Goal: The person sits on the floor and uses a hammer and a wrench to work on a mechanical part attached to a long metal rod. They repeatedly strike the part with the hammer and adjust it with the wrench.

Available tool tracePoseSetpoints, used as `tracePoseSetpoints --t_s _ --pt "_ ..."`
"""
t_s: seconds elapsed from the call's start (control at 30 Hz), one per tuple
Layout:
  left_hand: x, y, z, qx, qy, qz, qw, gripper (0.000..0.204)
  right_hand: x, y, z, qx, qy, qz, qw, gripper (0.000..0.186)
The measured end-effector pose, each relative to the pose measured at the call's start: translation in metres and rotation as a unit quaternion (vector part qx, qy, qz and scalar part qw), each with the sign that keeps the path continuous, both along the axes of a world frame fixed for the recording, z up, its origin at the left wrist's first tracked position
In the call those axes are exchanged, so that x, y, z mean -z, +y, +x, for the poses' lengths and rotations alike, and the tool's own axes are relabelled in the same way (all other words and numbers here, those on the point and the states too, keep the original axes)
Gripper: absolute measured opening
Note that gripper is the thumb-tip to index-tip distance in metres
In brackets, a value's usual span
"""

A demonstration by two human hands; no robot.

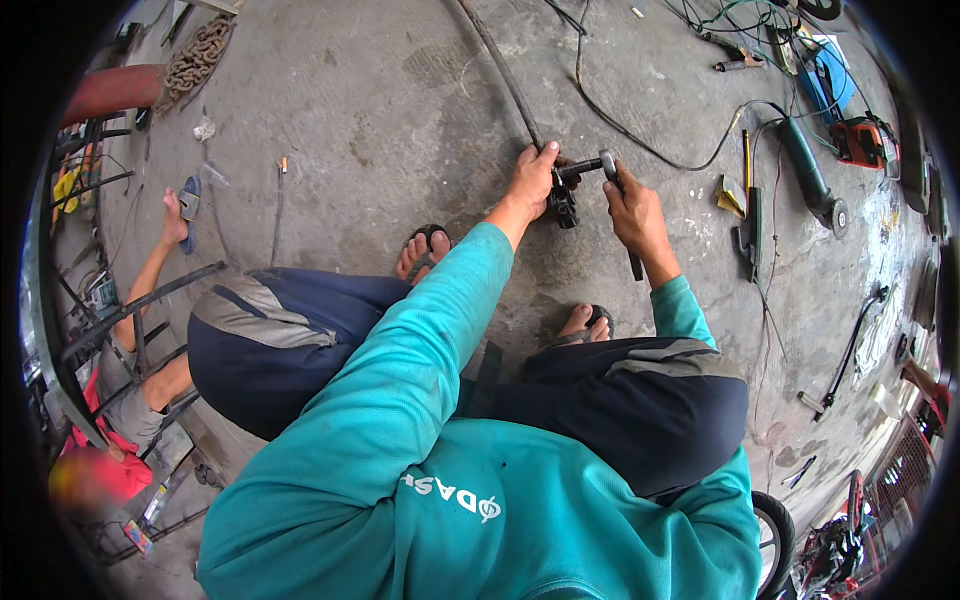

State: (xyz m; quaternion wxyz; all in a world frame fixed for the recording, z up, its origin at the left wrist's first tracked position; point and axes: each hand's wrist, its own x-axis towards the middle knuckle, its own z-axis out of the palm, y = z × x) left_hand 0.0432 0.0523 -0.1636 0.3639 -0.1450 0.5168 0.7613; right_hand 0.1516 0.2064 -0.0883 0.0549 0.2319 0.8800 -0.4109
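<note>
My left hand [531, 184] is closed around a dark metal part [564, 207] at the near end of a long, thin metal tube [500, 70]. The tube runs away over the floor toward the top edge. My right hand [640, 222] grips a ratchet wrench [608, 166], whose handle end shows below the fist. From the wrench's rounded head, a dark socket piece [580, 169] reaches left to the metal part. Fingers of my left hand hide some of the joint, so I cannot tell how far the socket sits on it.
To the right lie a green angle grinder [806, 172], a welding clamp [738, 62], a red machine [864, 141] and tangled cables [640, 140]. A long black bar [850, 350] lies farther right. At left are a rusty chain [196, 62], a metal frame [140, 310] and another person [115, 450].
</note>
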Motion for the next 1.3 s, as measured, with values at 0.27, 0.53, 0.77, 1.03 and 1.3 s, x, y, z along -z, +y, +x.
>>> tracePoseSetpoints --t_s 0.27,0.53,0.77,1.03,1.3 --pt "-0.009 0.004 0.003 0.01 0.047 -0.012 0.999 0.033 -0.039 0.013 -0.021 -0.006 -0.095 -0.178 0.979 0.057" --pt "-0.002 0.006 0.005 -0.024 0.022 -0.003 0.999 0.034 -0.057 0.004 0.062 -0.005 0.126 -0.419 0.899 0.029" --pt "-0.007 0.013 0.003 -0.046 0.032 -0.089 0.994 0.027 -0.075 -0.006 0.079 -0.199 0.16 -0.099 0.962 0.042" --pt "-0.02 0.021 0.001 -0.048 0.035 -0.15 0.987 0.023 -0.071 -0.018 0.034 -0.242 0.322 0.164 0.901 0.038" --pt "-0.031 0.02 0.002 -0.045 0.036 -0.192 0.98 0.026 -0.077 -0.029 0.007 -0.236 0.325 -0.057 0.914 0.018"
